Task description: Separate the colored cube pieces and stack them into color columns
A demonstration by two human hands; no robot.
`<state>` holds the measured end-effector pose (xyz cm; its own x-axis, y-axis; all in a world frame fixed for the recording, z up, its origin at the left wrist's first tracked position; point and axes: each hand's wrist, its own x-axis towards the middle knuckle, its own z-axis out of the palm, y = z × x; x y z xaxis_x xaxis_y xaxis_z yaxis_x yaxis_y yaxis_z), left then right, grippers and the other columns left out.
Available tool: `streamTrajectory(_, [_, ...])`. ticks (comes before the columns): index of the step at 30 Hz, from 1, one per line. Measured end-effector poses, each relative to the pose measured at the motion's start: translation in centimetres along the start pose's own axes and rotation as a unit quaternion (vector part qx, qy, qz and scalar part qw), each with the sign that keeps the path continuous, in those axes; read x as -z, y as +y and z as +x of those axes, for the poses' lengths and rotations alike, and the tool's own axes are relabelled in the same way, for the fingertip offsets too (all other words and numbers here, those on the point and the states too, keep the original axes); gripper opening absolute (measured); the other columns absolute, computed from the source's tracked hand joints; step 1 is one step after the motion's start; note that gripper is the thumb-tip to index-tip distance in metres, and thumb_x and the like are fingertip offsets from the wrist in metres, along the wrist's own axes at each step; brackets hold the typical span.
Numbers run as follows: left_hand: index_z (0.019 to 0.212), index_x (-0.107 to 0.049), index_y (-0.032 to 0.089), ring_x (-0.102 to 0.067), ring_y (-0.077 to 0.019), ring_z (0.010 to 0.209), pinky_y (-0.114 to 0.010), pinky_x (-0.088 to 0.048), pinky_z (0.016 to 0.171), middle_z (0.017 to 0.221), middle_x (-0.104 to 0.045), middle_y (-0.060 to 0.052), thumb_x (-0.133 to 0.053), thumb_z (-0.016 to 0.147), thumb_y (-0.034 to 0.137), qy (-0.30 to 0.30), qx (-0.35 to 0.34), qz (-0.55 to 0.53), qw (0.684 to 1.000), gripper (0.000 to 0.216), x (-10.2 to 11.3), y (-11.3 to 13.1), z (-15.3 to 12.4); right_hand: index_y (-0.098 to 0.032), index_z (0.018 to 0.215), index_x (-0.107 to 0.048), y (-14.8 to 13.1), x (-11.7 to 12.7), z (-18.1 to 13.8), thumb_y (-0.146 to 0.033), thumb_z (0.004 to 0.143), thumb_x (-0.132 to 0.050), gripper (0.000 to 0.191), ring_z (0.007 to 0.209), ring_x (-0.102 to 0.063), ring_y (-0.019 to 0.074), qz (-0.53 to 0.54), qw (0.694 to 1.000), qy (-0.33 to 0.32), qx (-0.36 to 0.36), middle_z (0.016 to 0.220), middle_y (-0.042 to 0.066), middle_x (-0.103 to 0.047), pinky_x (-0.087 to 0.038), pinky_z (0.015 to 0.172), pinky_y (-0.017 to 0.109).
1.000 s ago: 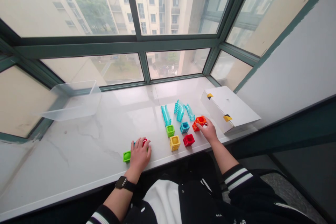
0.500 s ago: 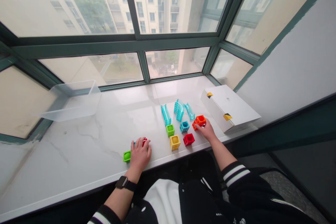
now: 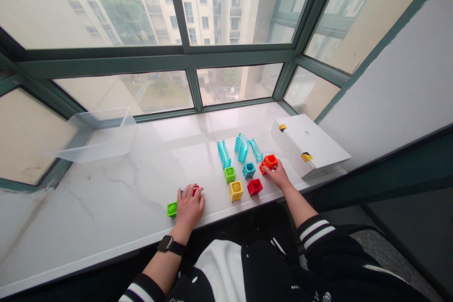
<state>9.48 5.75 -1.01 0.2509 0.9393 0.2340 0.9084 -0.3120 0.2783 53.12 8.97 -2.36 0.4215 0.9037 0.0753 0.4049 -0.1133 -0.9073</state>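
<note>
Curling down over a red toy block (image 3: 196, 190), the fingers (image 3: 187, 197) of the left hand (image 3: 189, 210) hide most of it and part of a blue piece (image 3: 181, 191), so whether they grip cannot be told. A green cube (image 3: 171, 209) sits just beside that hand at 9 o'clock. The right hand (image 3: 278, 175) closes its fingers on an orange-red cube (image 3: 269, 163).

Between the hands stand a red cube (image 3: 255, 187), a yellow cube (image 3: 236, 190), a teal cube (image 3: 249, 170) and a lime cube (image 3: 230, 174), with clear teal track pieces (image 3: 242, 147) behind them at 12 o'clock.

A white box (image 3: 307, 144) with black-and-yellow tape tabs (image 3: 306, 156) lies at 2 o'clock, a clear plastic tub (image 3: 95, 137) at 10 o'clock. The marble desk (image 3: 106, 188) ends just below the hands, and a black smartwatch (image 3: 170, 245) circles the left wrist.
</note>
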Motion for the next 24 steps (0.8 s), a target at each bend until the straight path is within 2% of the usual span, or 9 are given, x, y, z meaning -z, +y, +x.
streamTrajectory(5, [0.140,-0.066,0.024,-0.055,-0.0382,0.143,-0.067,-0.021,0.130,0.143,-0.068,-0.017,-0.054,0.100,0.031,0.016,0.016,-0.053,0.998,0.042,-0.8,-0.7,0.1,-0.022,0.125,-0.062,0.1,0.0,0.1,-0.063,0.071,-0.082,0.071,0.112,-0.070,0.0309,0.002,1.000,0.001,-0.005,0.122,0.014,-0.072,-0.060,0.098,0.051])
streamTrajectory(9, [0.155,-0.050,0.020,-0.052,-0.0382,0.147,-0.067,-0.027,0.128,0.148,-0.064,-0.019,-0.056,0.100,0.041,0.029,0.026,-0.127,0.991,0.059,-0.7,-2.0,0.0,-0.022,0.143,-0.055,0.2,0.4,-0.3,-0.059,0.067,-0.085,0.090,0.119,-0.068,0.0325,0.015,1.000,-0.011,-0.013,0.142,0.017,-0.064,-0.060,0.102,0.053])
streamTrajectory(13, [0.155,-0.048,0.022,-0.053,-0.0375,0.146,-0.066,-0.029,0.128,0.151,-0.062,-0.017,-0.059,0.100,0.045,0.071,0.041,-0.156,0.984,0.060,1.1,-4.2,-0.4,-0.026,0.155,-0.047,0.6,1.7,-1.8,-0.049,0.071,-0.081,0.094,0.135,-0.062,0.0333,0.015,1.000,-0.016,-0.002,0.156,0.017,-0.055,-0.054,0.111,0.054])
streamTrajectory(15, [0.150,-0.052,0.022,-0.056,-0.0364,0.141,-0.063,-0.037,0.125,0.147,-0.063,-0.017,-0.057,0.101,0.046,0.087,0.050,-0.165,0.981,0.055,2.2,-5.6,-1.0,-0.024,0.154,-0.047,0.7,2.6,-3.0,-0.042,0.072,-0.075,0.088,0.137,-0.060,0.0339,0.026,1.000,0.001,-0.007,0.154,0.018,-0.056,-0.052,0.113,0.056])
streamTrajectory(17, [0.145,-0.056,0.021,-0.060,-0.0350,0.136,-0.058,-0.045,0.119,0.143,-0.065,-0.017,-0.054,0.102,0.046,0.087,0.062,-0.178,0.978,0.050,3.1,-6.9,-1.7,-0.022,0.149,-0.050,0.4,3.5,-4.2,-0.037,0.072,-0.071,0.081,0.135,-0.061,0.0338,0.042,0.998,0.045,0.002,0.147,0.018,-0.061,-0.051,0.113,0.057])
streamTrajectory(19, [0.142,-0.059,0.021,-0.061,-0.0340,0.134,-0.056,-0.049,0.117,0.139,-0.066,-0.016,-0.051,0.103,0.046,0.077,0.077,-0.187,0.976,0.047,3.6,-8.1,-2.4,-0.021,0.142,-0.054,-0.7,4.3,-5.2,-0.033,0.074,-0.068,0.070,0.128,-0.064,0.0321,0.051,0.992,0.116,0.024,0.136,0.016,-0.066,-0.052,0.110,0.055])
streamTrajectory(21, [0.140,-0.061,0.021,-0.062,-0.0334,0.133,-0.056,-0.049,0.117,0.139,-0.066,-0.016,-0.051,0.103,0.047,0.062,0.090,-0.195,0.975,0.046,3.6,-8.9,-3.0,-0.021,0.133,-0.058,-3.2,4.6,-6.2,-0.032,0.079,-0.068,0.057,0.117,-0.067,0.0291,0.054,0.979,0.188,0.051,0.123,0.012,-0.069,-0.054,0.106,0.053])
streamTrajectory(22, [0.139,-0.062,0.022,-0.062,-0.0332,0.133,-0.056,-0.049,0.117,0.138,-0.067,-0.015,-0.051,0.102,0.047,0.052,0.097,-0.200,0.974,0.046,3.4,-9.3,-3.2,-0.021,0.130,-0.060,-4.9,4.6,-6.7,-0.032,0.082,-0.068,0.050,0.111,-0.068,0.0272,0.059,0.974,0.207,0.072,0.117,0.010,-0.069,-0.054,0.104,0.052])
streamTrajectory(24, [0.138,-0.063,0.021,-0.063,-0.0330,0.131,-0.055,-0.050,0.116,0.137,-0.068,-0.015,-0.052,0.101,0.047,0.034,0.114,-0.206,0.971,0.047,2.8,-9.6,-3.3,-0.022,0.123,-0.064,-9.1,4.0,-7.9,-0.033,0.089,-0.067,0.036,0.102,-0.069,0.0240,0.084,0.969,0.188,0.138,0.109,0.007,-0.069,-0.056,0.100,0.048])
